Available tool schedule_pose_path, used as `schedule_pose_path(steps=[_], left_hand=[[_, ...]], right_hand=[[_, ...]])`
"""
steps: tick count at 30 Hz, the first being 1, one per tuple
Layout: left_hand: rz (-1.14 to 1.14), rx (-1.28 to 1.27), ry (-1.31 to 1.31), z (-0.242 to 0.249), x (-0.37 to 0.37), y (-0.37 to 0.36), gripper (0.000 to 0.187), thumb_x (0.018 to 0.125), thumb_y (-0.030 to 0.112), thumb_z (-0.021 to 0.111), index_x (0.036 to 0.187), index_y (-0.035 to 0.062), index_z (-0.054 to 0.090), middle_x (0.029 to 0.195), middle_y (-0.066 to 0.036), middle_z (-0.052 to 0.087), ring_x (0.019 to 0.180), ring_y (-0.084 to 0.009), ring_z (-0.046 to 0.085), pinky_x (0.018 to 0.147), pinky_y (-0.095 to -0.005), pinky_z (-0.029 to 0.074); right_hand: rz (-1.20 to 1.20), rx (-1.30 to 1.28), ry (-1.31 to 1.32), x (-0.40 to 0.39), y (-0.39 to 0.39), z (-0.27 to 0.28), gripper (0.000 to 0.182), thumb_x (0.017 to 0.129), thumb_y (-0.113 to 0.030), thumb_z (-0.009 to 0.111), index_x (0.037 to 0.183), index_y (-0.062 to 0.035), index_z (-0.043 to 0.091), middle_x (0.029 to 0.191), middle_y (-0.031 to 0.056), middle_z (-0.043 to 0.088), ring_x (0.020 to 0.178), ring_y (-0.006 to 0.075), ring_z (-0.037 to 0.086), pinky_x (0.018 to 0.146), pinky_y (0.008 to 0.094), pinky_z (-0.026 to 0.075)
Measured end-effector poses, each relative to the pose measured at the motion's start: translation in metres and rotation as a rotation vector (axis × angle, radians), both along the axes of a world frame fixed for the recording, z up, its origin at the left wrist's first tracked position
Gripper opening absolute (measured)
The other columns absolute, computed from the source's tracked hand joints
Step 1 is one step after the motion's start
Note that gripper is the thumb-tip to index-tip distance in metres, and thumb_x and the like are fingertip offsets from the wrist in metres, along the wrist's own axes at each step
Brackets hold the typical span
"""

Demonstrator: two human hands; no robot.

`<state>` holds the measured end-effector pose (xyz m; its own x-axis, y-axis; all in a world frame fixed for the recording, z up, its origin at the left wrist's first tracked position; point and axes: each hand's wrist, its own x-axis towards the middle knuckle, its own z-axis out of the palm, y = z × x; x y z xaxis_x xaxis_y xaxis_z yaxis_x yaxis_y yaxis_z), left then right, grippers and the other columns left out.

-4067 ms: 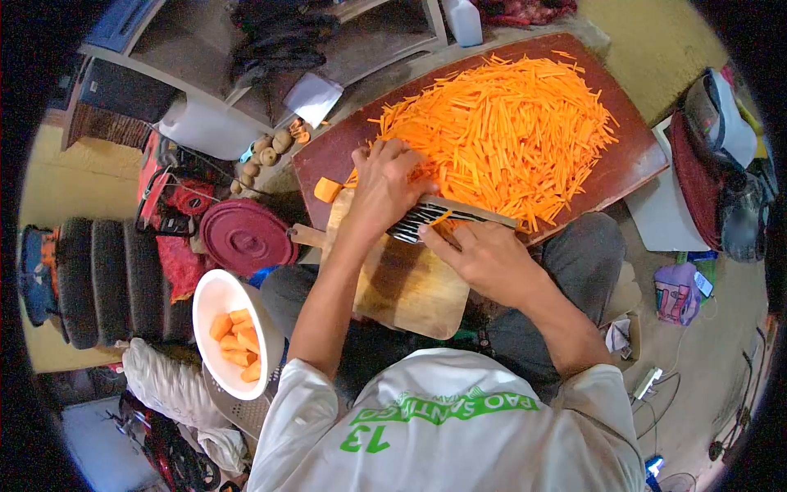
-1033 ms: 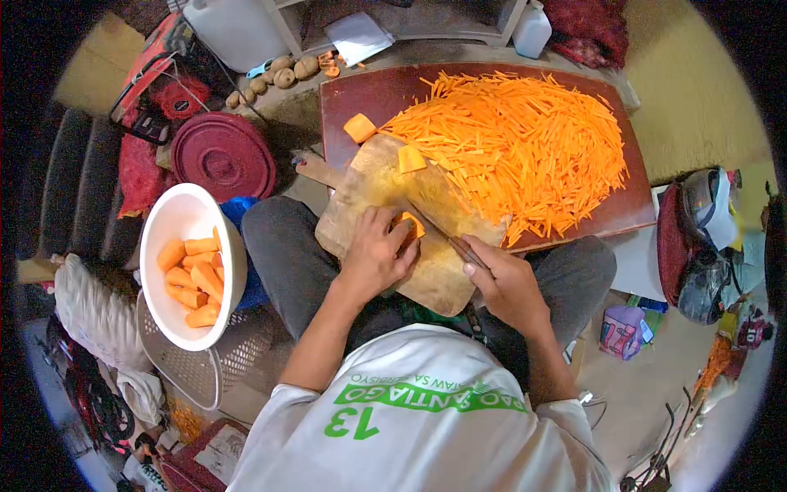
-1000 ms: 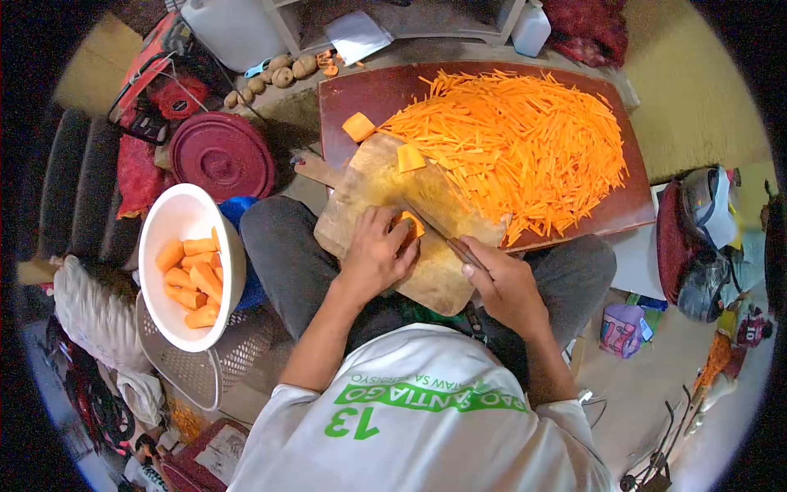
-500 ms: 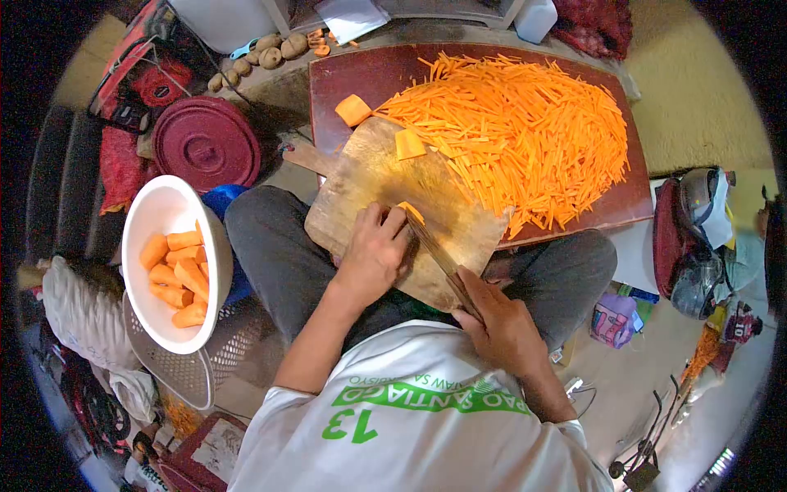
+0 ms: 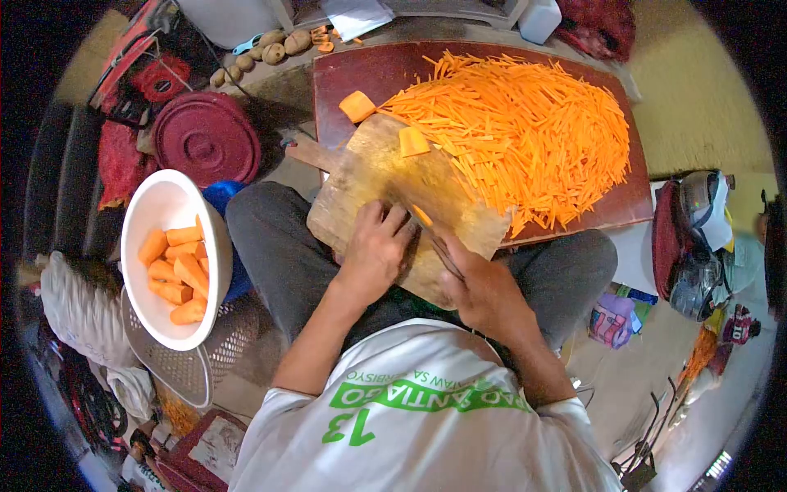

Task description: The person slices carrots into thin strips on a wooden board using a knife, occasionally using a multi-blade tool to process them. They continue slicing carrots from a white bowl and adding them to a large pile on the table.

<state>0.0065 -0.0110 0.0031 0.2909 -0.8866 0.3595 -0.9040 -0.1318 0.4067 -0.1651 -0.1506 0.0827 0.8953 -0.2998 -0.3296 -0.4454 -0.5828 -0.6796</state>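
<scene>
My left hand [image 5: 379,252] presses down on the wooden cutting board [image 5: 344,201], fingers curled together over a carrot piece that they mostly hide. A thin orange carrot sliver [image 5: 422,216] shows beside the knife blade. In my right hand [image 5: 489,295] is the handle of a knife [image 5: 443,251], its blade slanting up and left to my left fingertips and slightly blurred. Toward the board's far edge lies a carrot chunk [image 5: 414,142]. Another carrot chunk [image 5: 357,107] sits just past the board. Beyond is a large heap of carrot strips [image 5: 525,135] on a dark red table [image 5: 336,70].
At left, a white basin [image 5: 135,246] of peeled carrots [image 5: 190,275] stands over a grey perforated basket [image 5: 164,361]. Behind it are a maroon lid [image 5: 205,138] and several potatoes [image 5: 273,52]. The board rests over my crossed legs [image 5: 275,246].
The knife and my right hand have shifted slightly up and left, and the blade is blurred. The carrot sliver now shows on the blade's right side. My left hand stays nearly in place.
</scene>
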Motion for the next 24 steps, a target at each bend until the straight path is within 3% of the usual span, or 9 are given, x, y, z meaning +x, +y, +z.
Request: schedule_pose_path(steps=[4, 10, 16, 22, 24], left_hand=[[0.052, 0.048, -0.058, 0.004, -0.002, 0.003, 0.034, 0.087, 0.015, 0.070, 0.118, 0.0038, 0.077, 0.115, -0.009, 0.064, 0.104, -0.0329, 0.057, 0.093, -0.0484, 0.043], [0.047, 0.070, -0.040, 0.001, -0.003, 0.002, 0.036, 0.086, 0.014, 0.070, 0.121, 0.0051, 0.076, 0.117, -0.009, 0.064, 0.105, -0.0331, 0.056, 0.094, -0.0494, 0.041], [0.047, 0.022, 0.009, 0.002, -0.002, 0.002, 0.038, 0.082, 0.011, 0.074, 0.119, 0.0039, 0.076, 0.117, -0.010, 0.063, 0.105, -0.0344, 0.056, 0.096, -0.0494, 0.041], [0.046, 0.039, 0.008, -0.005, 0.002, 0.003, 0.039, 0.080, 0.011, 0.075, 0.118, 0.0021, 0.076, 0.117, -0.011, 0.064, 0.106, -0.0346, 0.057, 0.097, -0.0494, 0.040], [0.054, 0.031, 0.007, -0.003, 0.001, 0.003, 0.039, 0.079, 0.010, 0.076, 0.117, 0.0019, 0.076, 0.116, -0.011, 0.064, 0.106, -0.0347, 0.057, 0.096, -0.0496, 0.040]], right_hand=[[0.005, -0.069, -0.107, -0.032, 0.002, 0.002, 0.057, 0.104, -0.018, 0.063, 0.157, -0.0077, 0.045, 0.125, 0.0309, 0.070, 0.116, 0.0518, 0.067, 0.093, 0.0546, 0.057], [-0.003, -0.009, -0.174, 0.005, -0.004, -0.014, 0.055, 0.103, -0.014, 0.064, 0.155, -0.0040, 0.048, 0.131, 0.0299, 0.068, 0.118, 0.0497, 0.068, 0.096, 0.0530, 0.057], [0.026, -0.038, -0.120, -0.008, -0.001, 0.000, 0.064, 0.102, -0.012, 0.064, 0.161, -0.0092, 0.040, 0.127, 0.0312, 0.069, 0.115, 0.0494, 0.069, 0.093, 0.0543, 0.057], [-0.032, 0.027, -0.082, 0.003, 0.003, -0.010, 0.061, 0.102, -0.014, 0.065, 0.159, -0.0079, 0.043, 0.124, 0.0321, 0.069, 0.112, 0.0502, 0.069, 0.092, 0.0551, 0.057], [0.001, -0.065, -0.087, 0.024, -0.001, -0.013, 0.058, 0.102, -0.014, 0.064, 0.157, -0.0066, 0.045, 0.121, 0.0320, 0.070, 0.111, 0.0506, 0.069, 0.091, 0.0549, 0.057]])
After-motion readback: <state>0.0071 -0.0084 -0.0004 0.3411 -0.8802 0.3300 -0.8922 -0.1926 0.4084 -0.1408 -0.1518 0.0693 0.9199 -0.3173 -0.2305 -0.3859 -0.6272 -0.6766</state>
